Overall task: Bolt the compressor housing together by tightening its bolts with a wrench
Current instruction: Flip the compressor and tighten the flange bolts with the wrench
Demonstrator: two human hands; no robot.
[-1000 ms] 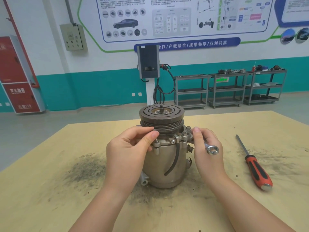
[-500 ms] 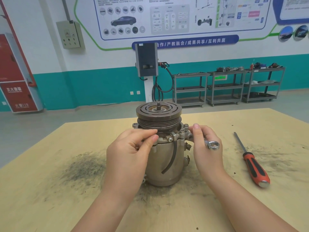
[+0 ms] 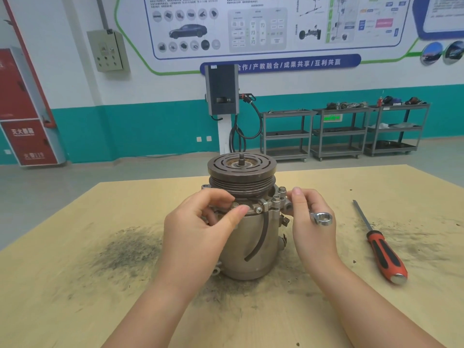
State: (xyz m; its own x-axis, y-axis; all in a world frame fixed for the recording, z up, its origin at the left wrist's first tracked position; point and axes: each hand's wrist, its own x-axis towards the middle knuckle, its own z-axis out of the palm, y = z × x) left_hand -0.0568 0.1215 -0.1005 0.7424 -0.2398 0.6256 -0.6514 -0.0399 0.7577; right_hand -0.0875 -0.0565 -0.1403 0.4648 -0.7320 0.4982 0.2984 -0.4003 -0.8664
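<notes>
Looking down from my head camera, I see the compressor housing (image 3: 247,237) standing upright mid-counter (image 3: 75,285), its pulley (image 3: 242,173) on top. My left hand (image 3: 200,232) curls against the housing's left flange, fingers (image 3: 221,197) bent around the rim just under the pulley. My right hand (image 3: 312,222) sits at the housing's right side, fingers curled round the wrench (image 3: 323,218), whose ring end pokes out rightward. Right of the housing, well apart, lies a red-handled screwdriver (image 3: 381,249).
</notes>
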